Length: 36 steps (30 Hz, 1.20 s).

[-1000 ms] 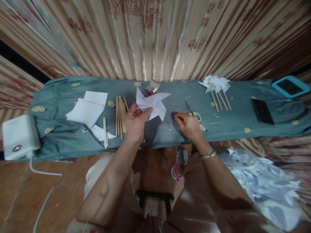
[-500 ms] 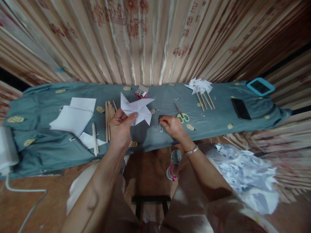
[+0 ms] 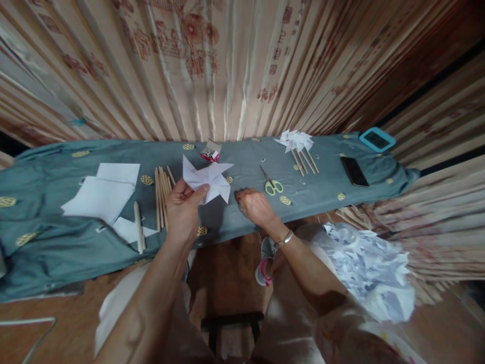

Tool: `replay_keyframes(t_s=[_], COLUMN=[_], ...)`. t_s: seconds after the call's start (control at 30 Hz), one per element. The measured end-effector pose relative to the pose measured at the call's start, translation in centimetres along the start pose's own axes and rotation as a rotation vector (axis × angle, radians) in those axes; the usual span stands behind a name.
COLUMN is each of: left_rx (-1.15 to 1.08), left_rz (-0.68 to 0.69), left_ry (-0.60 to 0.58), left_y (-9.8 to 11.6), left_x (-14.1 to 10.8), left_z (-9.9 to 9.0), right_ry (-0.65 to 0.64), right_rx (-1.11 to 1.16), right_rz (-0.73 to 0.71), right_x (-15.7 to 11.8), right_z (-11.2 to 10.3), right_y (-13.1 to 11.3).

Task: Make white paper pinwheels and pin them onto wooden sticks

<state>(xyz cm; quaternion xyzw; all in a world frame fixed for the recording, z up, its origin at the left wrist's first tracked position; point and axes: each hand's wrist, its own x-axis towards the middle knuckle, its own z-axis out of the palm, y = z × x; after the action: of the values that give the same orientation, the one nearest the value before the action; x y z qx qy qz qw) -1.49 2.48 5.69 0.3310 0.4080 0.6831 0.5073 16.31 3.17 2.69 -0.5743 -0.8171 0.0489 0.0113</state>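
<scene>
My left hand (image 3: 182,205) pinches a white paper pinwheel (image 3: 212,184) at its centre, thumb on top, above the cloth-covered table. My right hand (image 3: 255,205) is low over the cloth with its fingers pressed together, just right of the pinwheel. Whatever it may hold is hidden or too small to make out. Behind the pinwheel stands a small open box (image 3: 211,151) with shiny bits inside. Green-handled scissors (image 3: 272,185) lie to the right of my right hand. Wooden sticks (image 3: 161,197) lie beside my left hand.
White paper sheets (image 3: 100,194) and a pale, thick stick (image 3: 139,227) lie at left. Finished pinwheels (image 3: 295,140) on sticks rest at back right, near a black phone (image 3: 354,171) and a blue-framed device (image 3: 377,139). A bag of white paper pieces (image 3: 371,268) stands right of my legs.
The camera view has turned slightly right, so the table items appear shifted left. My left hand keeps the pinwheel. My right hand stays close to the cloth, its fingertips now more tucked under.
</scene>
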Motion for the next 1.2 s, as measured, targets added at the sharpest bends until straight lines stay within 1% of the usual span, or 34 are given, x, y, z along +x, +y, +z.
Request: replay_keyframes(t_s=[0.27, 0.33, 0.4, 0.43, 0.5, 0.6, 0.67, 0.77, 0.87, 1.03, 1.2], left_rx=[-0.048, -0.035, -0.025, -0.024, -0.03, -0.054, -0.075, -0.088, -0.084, -0.068, -0.065], left_rz=[0.008, 0.022, 0.025, 0.021, 0.007, -0.008, -0.008, 0.0, 0.002, -0.009, -0.019], left_ry=[0.017, 0.005, -0.006, -0.011, -0.017, -0.022, -0.018, -0.012, -0.006, -0.02, -0.019], left_y=[0.2, 0.1, 0.0, 0.0, 0.0, 0.0, 0.0, -0.2, -0.4, -0.8, -1.0], left_x=[0.0, 0.1, 0.2, 0.2, 0.2, 0.2, 0.1, 0.1, 0.2, 0.1, -0.1], left_z=[0.6, 0.5, 0.4, 0.4, 0.3, 0.4, 0.6, 0.8, 0.9, 1.1, 1.2], right_ry=[0.007, 0.018, 0.07, 0.109, 0.156, 0.188, 0.21, 0.24, 0.257, 0.298, 0.292], right_rx=[0.071, 0.207, 0.437, 0.55, 0.665, 0.68, 0.67, 0.67, 0.689, 0.681, 0.62], right_rz=[0.02, 0.002, -0.01, -0.001, 0.037, 0.049, 0.038, 0.021, 0.023, 0.045, 0.035], right_x=[-0.1, 0.0, 0.2, 0.2, 0.2, 0.0, -0.3, -0.7, -1.0, -0.9, -0.4], right_z=[-0.2, 0.2, 1.0, 1.6, 2.8, 4.2, 4.7, 4.8, 4.4, 3.8, 4.1], right_y=[-0.2, -0.2, -0.2, -0.1, 0.1, 0.7, 1.2, 1.9, 2.2, 1.3, 0.2])
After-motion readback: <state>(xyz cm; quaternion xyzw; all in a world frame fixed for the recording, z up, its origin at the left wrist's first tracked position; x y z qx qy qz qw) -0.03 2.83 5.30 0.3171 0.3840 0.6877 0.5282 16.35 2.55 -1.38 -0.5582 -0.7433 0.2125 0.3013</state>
